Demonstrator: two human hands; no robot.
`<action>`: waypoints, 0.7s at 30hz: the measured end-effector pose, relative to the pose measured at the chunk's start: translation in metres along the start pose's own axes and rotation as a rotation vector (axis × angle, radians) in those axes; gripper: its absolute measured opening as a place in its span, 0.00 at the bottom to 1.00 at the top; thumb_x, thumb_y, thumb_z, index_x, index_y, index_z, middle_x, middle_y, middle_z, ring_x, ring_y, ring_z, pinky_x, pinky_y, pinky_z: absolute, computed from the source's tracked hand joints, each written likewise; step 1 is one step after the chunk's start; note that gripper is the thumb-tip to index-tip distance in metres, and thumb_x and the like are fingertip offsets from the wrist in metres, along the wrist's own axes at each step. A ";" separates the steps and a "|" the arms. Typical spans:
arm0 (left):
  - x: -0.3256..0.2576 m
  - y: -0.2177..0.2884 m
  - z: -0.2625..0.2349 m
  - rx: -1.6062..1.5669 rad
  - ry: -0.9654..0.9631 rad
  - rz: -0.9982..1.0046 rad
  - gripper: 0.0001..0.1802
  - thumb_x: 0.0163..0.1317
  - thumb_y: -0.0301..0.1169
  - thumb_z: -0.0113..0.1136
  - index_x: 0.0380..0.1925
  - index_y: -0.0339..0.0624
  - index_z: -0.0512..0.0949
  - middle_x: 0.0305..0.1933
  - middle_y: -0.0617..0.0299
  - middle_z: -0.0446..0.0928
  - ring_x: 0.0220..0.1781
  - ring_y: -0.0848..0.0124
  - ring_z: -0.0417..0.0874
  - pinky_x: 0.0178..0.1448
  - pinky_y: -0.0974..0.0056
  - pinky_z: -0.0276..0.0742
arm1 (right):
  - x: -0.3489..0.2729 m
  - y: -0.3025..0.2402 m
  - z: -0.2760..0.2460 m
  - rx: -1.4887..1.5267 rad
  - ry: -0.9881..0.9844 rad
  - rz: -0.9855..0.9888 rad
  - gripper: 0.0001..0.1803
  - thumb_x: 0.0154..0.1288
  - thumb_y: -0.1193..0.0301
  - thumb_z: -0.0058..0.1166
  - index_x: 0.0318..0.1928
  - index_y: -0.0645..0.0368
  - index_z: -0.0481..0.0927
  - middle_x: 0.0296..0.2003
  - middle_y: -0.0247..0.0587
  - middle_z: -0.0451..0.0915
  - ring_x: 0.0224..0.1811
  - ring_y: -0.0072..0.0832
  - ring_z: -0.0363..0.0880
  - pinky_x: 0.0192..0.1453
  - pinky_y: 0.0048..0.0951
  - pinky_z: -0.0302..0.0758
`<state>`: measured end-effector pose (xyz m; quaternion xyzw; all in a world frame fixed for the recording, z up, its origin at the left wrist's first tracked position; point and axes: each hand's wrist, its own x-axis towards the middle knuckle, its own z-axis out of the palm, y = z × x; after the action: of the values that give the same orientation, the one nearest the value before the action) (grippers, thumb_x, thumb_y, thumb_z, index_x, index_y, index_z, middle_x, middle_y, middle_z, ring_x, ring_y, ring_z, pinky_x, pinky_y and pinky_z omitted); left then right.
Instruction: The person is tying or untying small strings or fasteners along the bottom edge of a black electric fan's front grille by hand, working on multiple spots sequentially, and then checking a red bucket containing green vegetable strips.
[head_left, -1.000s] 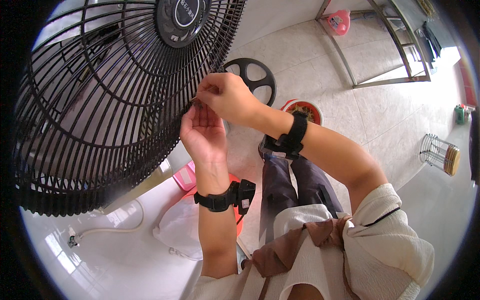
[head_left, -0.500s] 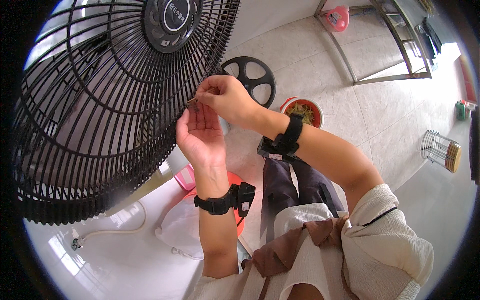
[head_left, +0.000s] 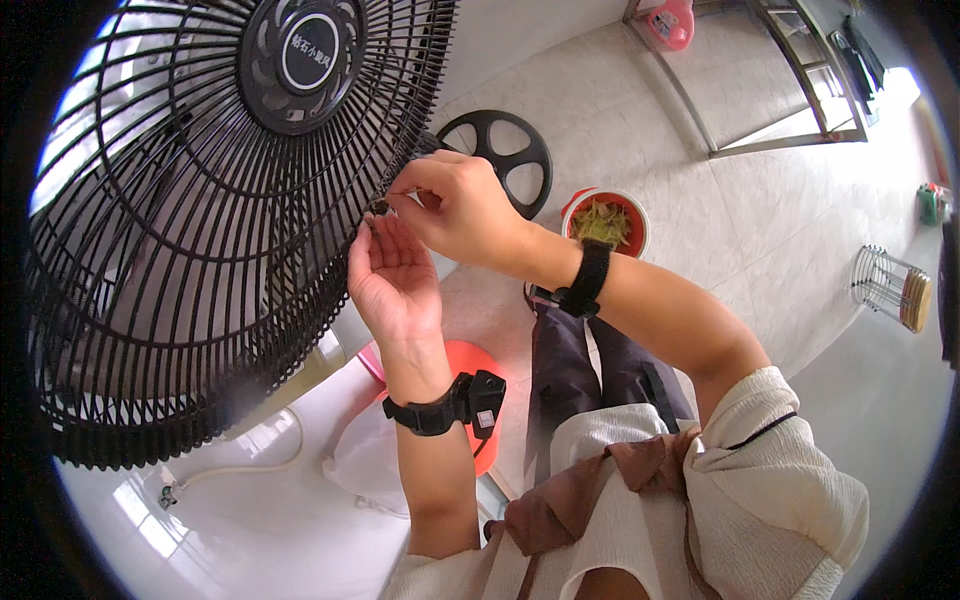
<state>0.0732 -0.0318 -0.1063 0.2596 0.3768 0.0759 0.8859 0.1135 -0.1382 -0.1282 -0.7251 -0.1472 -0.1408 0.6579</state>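
A large black fan [head_left: 240, 200] with a wire guard fills the left side. My right hand [head_left: 465, 212] is at the guard's right edge, thumb and forefinger pinched together. By those fingertips shows a small dark, brownish bit [head_left: 378, 207]; it is too small to name, and I cannot tell whether it is in the pinch or on the guard. Just below, my left hand [head_left: 392, 280] is palm up with slightly curled fingers, its fingertips close to the guard's edge and under the right hand. Nothing sizeable lies on the left palm.
Behind my right hand is the round black fan base [head_left: 505, 150] on the tiled floor. A red and white bucket [head_left: 640, 225] holds yellow-green scraps. Below my left forearm are an orange tub [head_left: 485, 455] and a white bag [head_left: 360, 450]. A metal frame [head_left: 715, 150] and a stool [head_left: 890, 285] stand right.
The fan sits slightly farther left and lower in the picture. My right hand has turned a little at the guard's edge, and a thin brown sliver at its fingertips no longer shows.
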 end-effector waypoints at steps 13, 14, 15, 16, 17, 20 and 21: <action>0.003 -0.006 -0.002 0.128 -0.136 0.004 0.12 0.62 0.33 0.45 0.40 0.39 0.73 0.42 0.61 0.75 0.45 0.71 0.75 0.50 0.65 0.71 | 0.017 0.002 0.012 -0.314 0.022 -0.547 0.11 0.36 0.74 0.56 0.17 0.56 0.64 0.15 0.34 0.65 0.20 0.31 0.67 0.25 0.28 0.68; 0.003 -0.009 -0.002 0.201 -0.118 0.049 0.12 0.62 0.33 0.44 0.41 0.39 0.72 0.42 0.62 0.74 0.46 0.72 0.75 0.50 0.65 0.71 | 0.016 0.004 0.014 -0.322 0.006 -0.517 0.11 0.36 0.74 0.55 0.17 0.56 0.64 0.15 0.34 0.65 0.20 0.31 0.67 0.25 0.28 0.68; 0.003 -0.010 -0.003 0.275 -0.099 0.093 0.12 0.63 0.33 0.44 0.42 0.39 0.72 0.43 0.62 0.74 0.46 0.72 0.75 0.50 0.66 0.71 | 0.015 0.005 0.016 -0.331 -0.011 -0.487 0.12 0.36 0.74 0.55 0.17 0.56 0.64 0.15 0.35 0.65 0.20 0.31 0.67 0.25 0.29 0.68; 0.005 -0.010 -0.006 0.269 -0.097 0.094 0.12 0.63 0.33 0.44 0.42 0.39 0.72 0.43 0.62 0.74 0.46 0.72 0.75 0.50 0.66 0.71 | 0.012 0.005 0.018 -0.331 -0.016 -0.489 0.12 0.36 0.74 0.55 0.17 0.56 0.64 0.15 0.35 0.65 0.20 0.31 0.67 0.25 0.29 0.68; 0.007 -0.011 -0.009 0.317 -0.141 0.118 0.12 0.63 0.33 0.44 0.42 0.40 0.72 0.43 0.63 0.73 0.46 0.73 0.74 0.50 0.66 0.71 | 0.009 0.006 0.018 -0.330 -0.047 -0.480 0.11 0.36 0.74 0.55 0.17 0.56 0.64 0.15 0.35 0.65 0.19 0.31 0.67 0.24 0.29 0.68; 0.008 -0.009 -0.014 0.349 -0.224 0.166 0.11 0.63 0.32 0.44 0.41 0.40 0.72 0.42 0.65 0.73 0.44 0.75 0.74 0.48 0.69 0.71 | 0.010 0.001 0.017 -0.316 -0.080 -0.504 0.11 0.37 0.74 0.55 0.18 0.57 0.64 0.15 0.35 0.65 0.19 0.32 0.67 0.24 0.29 0.68; 0.008 -0.009 -0.015 0.341 -0.265 0.184 0.11 0.63 0.31 0.45 0.41 0.40 0.72 0.41 0.66 0.73 0.43 0.77 0.74 0.47 0.70 0.70 | 0.012 -0.001 0.017 -0.306 -0.075 -0.532 0.11 0.38 0.74 0.55 0.18 0.57 0.64 0.15 0.35 0.65 0.19 0.32 0.67 0.23 0.30 0.68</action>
<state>0.0676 -0.0305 -0.1245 0.4465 0.2392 0.0567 0.8604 0.1242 -0.1206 -0.1241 -0.7564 -0.3331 -0.3016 0.4754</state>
